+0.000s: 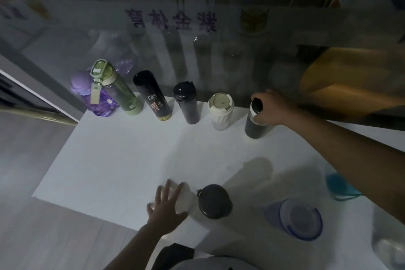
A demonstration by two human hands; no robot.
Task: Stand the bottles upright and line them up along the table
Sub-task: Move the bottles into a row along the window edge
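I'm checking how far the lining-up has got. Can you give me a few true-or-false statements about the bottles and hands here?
1. The right hand grips the dark bottle at the row's right end. True.
2. The green bottle lies on its side. False: it stands upright.
3. The left hand rests on a pale bottle with a dark lid near the table's front edge. True.
4. The white bottle stands left of the purple bottle. False: it stands far to its right.
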